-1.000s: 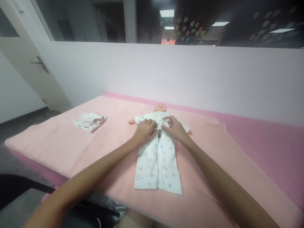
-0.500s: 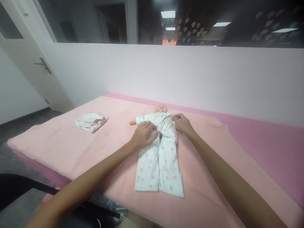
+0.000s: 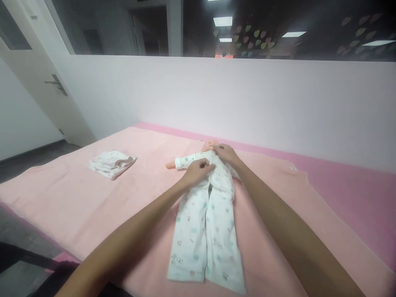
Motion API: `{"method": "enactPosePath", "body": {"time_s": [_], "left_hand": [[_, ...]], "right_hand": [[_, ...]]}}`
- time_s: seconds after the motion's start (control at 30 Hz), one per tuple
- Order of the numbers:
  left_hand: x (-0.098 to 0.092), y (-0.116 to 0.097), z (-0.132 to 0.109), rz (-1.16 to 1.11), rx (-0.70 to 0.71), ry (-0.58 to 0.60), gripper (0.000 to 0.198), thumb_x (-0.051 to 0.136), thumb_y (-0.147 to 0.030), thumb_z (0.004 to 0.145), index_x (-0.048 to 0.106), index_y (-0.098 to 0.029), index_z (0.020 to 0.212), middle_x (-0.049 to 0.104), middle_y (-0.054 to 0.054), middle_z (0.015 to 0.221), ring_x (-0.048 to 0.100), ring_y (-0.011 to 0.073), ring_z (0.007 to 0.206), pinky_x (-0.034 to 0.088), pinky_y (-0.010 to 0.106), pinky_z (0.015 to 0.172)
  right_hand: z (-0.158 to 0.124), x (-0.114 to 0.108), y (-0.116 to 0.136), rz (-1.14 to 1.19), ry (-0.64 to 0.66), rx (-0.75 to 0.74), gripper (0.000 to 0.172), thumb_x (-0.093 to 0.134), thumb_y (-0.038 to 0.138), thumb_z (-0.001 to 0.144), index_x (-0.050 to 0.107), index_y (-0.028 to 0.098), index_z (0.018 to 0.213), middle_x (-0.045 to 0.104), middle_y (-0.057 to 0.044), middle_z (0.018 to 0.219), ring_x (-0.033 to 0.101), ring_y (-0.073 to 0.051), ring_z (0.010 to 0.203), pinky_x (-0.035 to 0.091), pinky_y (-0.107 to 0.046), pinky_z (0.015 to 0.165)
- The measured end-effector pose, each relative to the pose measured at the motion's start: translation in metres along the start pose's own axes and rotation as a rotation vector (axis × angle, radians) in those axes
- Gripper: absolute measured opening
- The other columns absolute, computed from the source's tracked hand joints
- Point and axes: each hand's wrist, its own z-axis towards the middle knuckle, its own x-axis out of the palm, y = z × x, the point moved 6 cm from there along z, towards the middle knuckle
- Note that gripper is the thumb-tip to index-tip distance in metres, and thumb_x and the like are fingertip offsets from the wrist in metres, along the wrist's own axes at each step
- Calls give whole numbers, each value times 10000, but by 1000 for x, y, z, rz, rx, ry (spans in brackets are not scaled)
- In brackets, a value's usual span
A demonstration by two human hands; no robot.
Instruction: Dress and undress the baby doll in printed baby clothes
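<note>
A baby doll (image 3: pixel 208 146) lies on its back, its head toward the wall and partly hidden by my right hand. It wears a white printed baby shirt (image 3: pixel 223 178) and matching trousers (image 3: pixel 190 235), whose legs lie flat toward me. My left hand (image 3: pixel 198 171) is closed in a pinch on the shirt's front edge at the chest. Higher up, near the neck, my right hand (image 3: pixel 226 153) pinches the shirt's front by the collar. One doll hand pokes out of the sleeve on the left; the other sleeve is mostly behind my right arm.
Folded white printed cloth (image 3: pixel 111 164) lies to the left on a peach blanket (image 3: pixel 62 198). Under the blanket is a pink mat (image 3: pixel 349 185). A white wall (image 3: pixel 247 99) rises behind, and a dark chair part (image 3: pixel 27 255) stands at lower left.
My right hand has moved from the shirt's right side up to the collar. My left hand has shifted slightly up and right along the chest. The view has moved a little closer.
</note>
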Motion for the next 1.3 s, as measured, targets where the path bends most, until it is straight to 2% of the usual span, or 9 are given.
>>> {"method": "enactPosePath", "body": {"time_s": [0.13, 0.23, 0.33, 0.43, 0.63, 0.93, 1.03, 1.17, 1.3], "left_hand": [[-5, 7, -5, -92, -37, 56, 299, 626, -468, 934, 601, -204, 794, 627, 1, 826, 582, 171, 791, 450, 287, 733], [-12, 12, -5, -84, 1, 41, 206, 559, -367, 951, 695, -213, 956, 707, 24, 1016, 638, 194, 953, 486, 293, 853], [-16, 16, -2, -26, 42, 40, 251, 599, -343, 913, 696, -224, 1112, 686, 20, 1024, 619, 171, 872, 482, 277, 780], [-21, 14, 0, 60, 65, 61, 316, 719, -393, 846, 690, -203, 1098, 656, 13, 955, 554, 137, 749, 437, 253, 676], [-21, 12, 3, 128, -20, 241, 294, 783, -424, 793, 770, -206, 991, 659, 13, 847, 594, 152, 748, 428, 247, 630], [-10, 11, 8, 186, -77, 202, 340, 882, -489, 701, 802, -179, 816, 728, 39, 795, 640, 188, 745, 440, 270, 616], [-9, 12, 8, 193, -68, 215, 271, 827, -443, 759, 785, -177, 788, 731, 34, 792, 640, 179, 751, 443, 266, 634], [-7, 17, 5, 174, -63, 254, 176, 747, -319, 782, 794, -180, 878, 732, 25, 836, 634, 168, 761, 466, 267, 678], [-4, 23, 3, 174, -28, 200, 181, 708, -326, 788, 756, -168, 864, 680, 13, 784, 597, 152, 717, 451, 265, 659]], "right_hand": [[-28, 0, 4, 36, -62, -48, 282, 575, 454, 963, 679, 228, 1097, 752, -77, 1164, 667, -228, 1017, 478, -331, 884], [-66, -9, 10, 62, -107, -138, 239, 592, 427, 962, 655, 244, 1101, 741, -62, 1174, 662, -220, 982, 485, -343, 888], [-100, -12, 15, 63, -46, -182, 189, 593, 400, 962, 656, 261, 1073, 740, -42, 1135, 653, -207, 889, 494, -351, 847], [-118, -11, 18, 49, 10, -216, 168, 612, 378, 955, 683, 266, 1058, 742, -33, 1127, 649, -202, 889, 496, -351, 849], [-123, -6, 9, 137, 70, -250, 201, 664, 414, 929, 723, 264, 1050, 747, -22, 1056, 637, -186, 852, 494, -321, 814], [-123, -10, -9, 139, 142, -299, 236, 675, 428, 922, 740, 255, 1068, 724, -16, 983, 620, -184, 865, 459, -302, 803], [-128, -13, -8, 136, 157, -320, 220, 663, 416, 930, 731, 245, 1051, 730, -22, 1013, 617, -183, 863, 458, -305, 807], [-134, -12, -3, 114, 216, -335, 197, 636, 405, 945, 716, 238, 1012, 729, -29, 1067, 613, -193, 895, 464, -312, 820], [-138, -11, -1, 78, 203, -327, 201, 623, 417, 963, 687, 242, 1036, 701, -24, 1049, 593, -183, 877, 455, -312, 810]]}}
